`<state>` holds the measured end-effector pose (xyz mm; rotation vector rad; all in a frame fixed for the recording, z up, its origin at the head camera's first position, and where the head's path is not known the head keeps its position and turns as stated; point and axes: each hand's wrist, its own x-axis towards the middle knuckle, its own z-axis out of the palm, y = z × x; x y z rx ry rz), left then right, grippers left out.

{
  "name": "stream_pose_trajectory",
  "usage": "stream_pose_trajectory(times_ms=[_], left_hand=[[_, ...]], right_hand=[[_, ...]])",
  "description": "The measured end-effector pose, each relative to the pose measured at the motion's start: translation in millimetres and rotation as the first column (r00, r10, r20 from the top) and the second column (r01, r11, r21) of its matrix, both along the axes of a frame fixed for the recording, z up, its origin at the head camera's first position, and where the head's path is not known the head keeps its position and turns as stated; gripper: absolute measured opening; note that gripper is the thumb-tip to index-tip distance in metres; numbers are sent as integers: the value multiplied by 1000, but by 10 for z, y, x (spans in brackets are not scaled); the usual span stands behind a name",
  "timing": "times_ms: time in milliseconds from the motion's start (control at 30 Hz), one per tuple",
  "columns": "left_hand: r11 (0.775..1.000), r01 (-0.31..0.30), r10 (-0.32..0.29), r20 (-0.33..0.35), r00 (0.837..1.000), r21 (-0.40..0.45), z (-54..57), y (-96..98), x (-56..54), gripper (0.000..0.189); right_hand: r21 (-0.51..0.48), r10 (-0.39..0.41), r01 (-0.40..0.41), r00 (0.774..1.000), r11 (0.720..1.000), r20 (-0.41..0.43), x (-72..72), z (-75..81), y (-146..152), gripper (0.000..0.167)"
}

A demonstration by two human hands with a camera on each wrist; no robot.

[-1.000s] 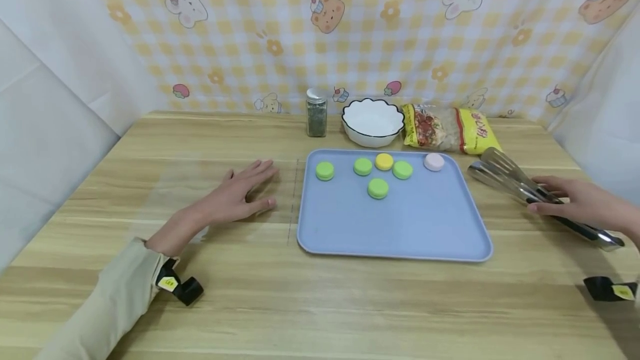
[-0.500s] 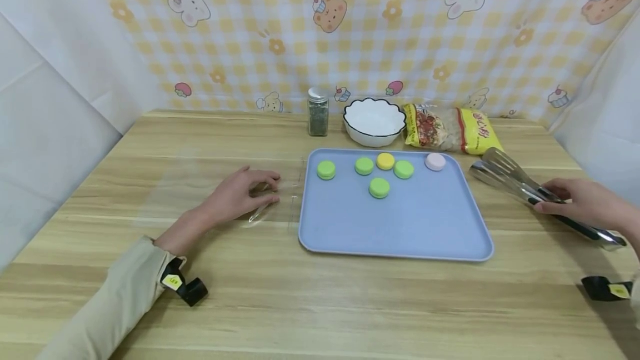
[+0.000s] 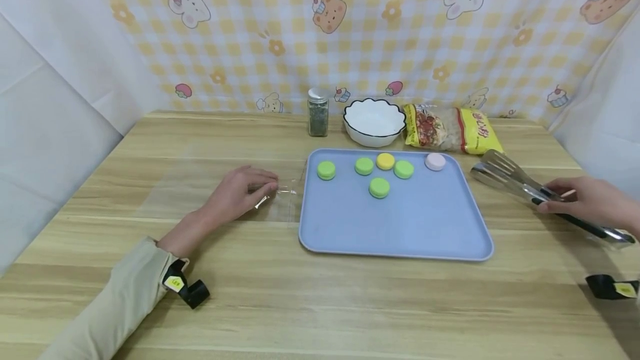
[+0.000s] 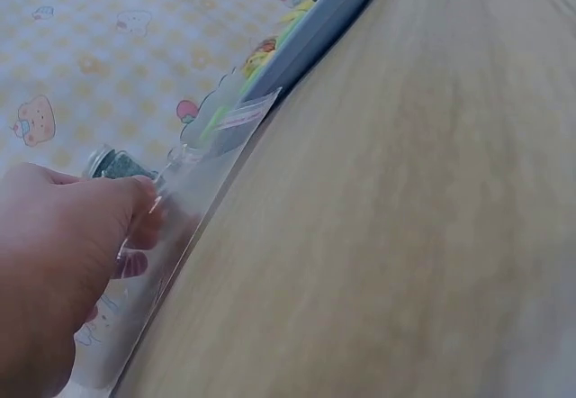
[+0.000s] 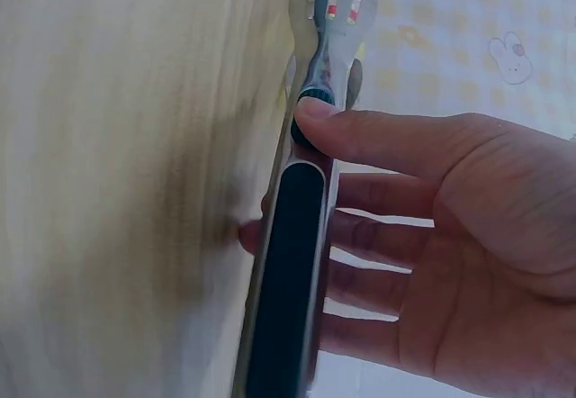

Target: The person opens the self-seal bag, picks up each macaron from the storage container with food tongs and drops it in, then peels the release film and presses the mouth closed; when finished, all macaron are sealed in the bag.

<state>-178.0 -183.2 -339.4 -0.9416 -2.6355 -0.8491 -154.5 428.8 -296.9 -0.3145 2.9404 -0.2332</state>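
Note:
Left of the tray, my left hand point(image 3: 227, 196) pinches a clear plastic bag point(image 4: 209, 182) between thumb and fingers. Part of the bag is lifted; the rest lies flat on the wood and is hard to make out. At the far right my right hand point(image 3: 592, 201) grips metal tongs point(image 3: 505, 175) by their black-padded handle, thumb on one side and fingers on the other. The tongs' heads point toward the bag of food at the back. Green macarons point(image 3: 379, 188), a yellow macaron point(image 3: 385, 161) and a pale pink macaron point(image 3: 435, 161) sit on the blue tray point(image 3: 395, 232).
Behind the tray stand a glass jar of dark green flakes point(image 3: 318, 115) and a white scalloped bowl point(image 3: 374, 124). A yellow printed food bag point(image 3: 452, 129) lies beside the bowl. A checked curtain point(image 3: 280, 21) hangs behind the wooden table point(image 3: 320, 310).
My left hand went from lying with spread fingers to curling them and pinching the clear bag, raising part of it. My right hand and the tongs shifted slightly right.

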Motion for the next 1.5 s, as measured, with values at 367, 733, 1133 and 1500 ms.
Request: stream_pose_trajectory(times_ms=[367,733,1133,1500], left_hand=[[994,-27,40,-117,992,110,8,36,-44,10],[985,-56,80,-141,987,163,2,9,-25,7],[980,-105,125,-115,985,170,25,12,13,7],[979,-107,129,-126,984,171,-32,28,61,7]], right_hand=[[25,-50,51,997,998,-52,27,184,-82,56],[-4,-6,6,993,1000,-119,57,367,-301,56],[26,170,-174,905,984,-391,45,343,-697,44],[42,245,-256,850,966,-467,116,143,-776,30]])
